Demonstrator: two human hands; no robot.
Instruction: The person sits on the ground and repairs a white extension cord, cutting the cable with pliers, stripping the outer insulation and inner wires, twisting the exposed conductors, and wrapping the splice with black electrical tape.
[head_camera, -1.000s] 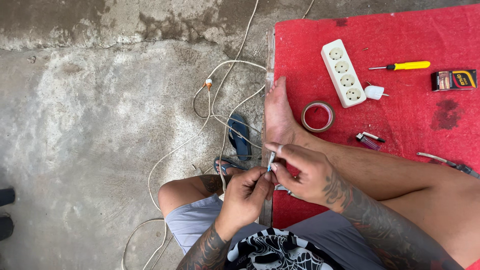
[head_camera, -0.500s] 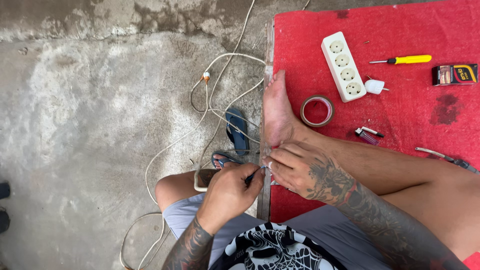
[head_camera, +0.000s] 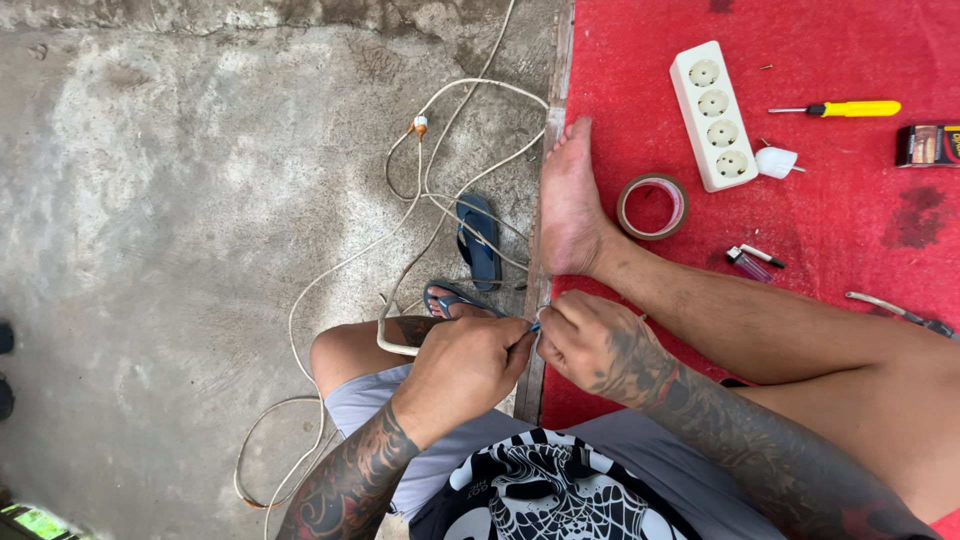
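Head view, the only one: the left hand (head_camera: 462, 367) and the right hand (head_camera: 598, 347) meet knuckle to knuckle above the edge of the red mat (head_camera: 830, 260); both are curled closed, each pinching the end of the white cable (head_camera: 420, 215) between thumb and fingertips, with a small bluish bit showing between them; whether that is stripped wire or a tool tip is too small to tell; from the hands the cable runs back over the left knee and loops away across the concrete floor (head_camera: 170, 200), where a small orange-and-white joint sits along it.

What could go wrong, as a judgement: the grip is on a thin end, so a hard pull could let it slip through the fingers or snap fine strands; the slack loops lie beside the bare foot (head_camera: 570, 200) and the blue sandal (head_camera: 480, 235), so a shift of the leg could snag the cable and jerk it out of the pinch.

Around, on the mat: a white power strip (head_camera: 712, 115), a yellow-handled screwdriver (head_camera: 840, 108), a white plug (head_camera: 775, 161) just beside the strip, a roll of tape (head_camera: 652, 205) near the foot, a small lighter (head_camera: 748, 265) and a dark packet (head_camera: 928, 145); the outstretched leg lies between the hands and these.
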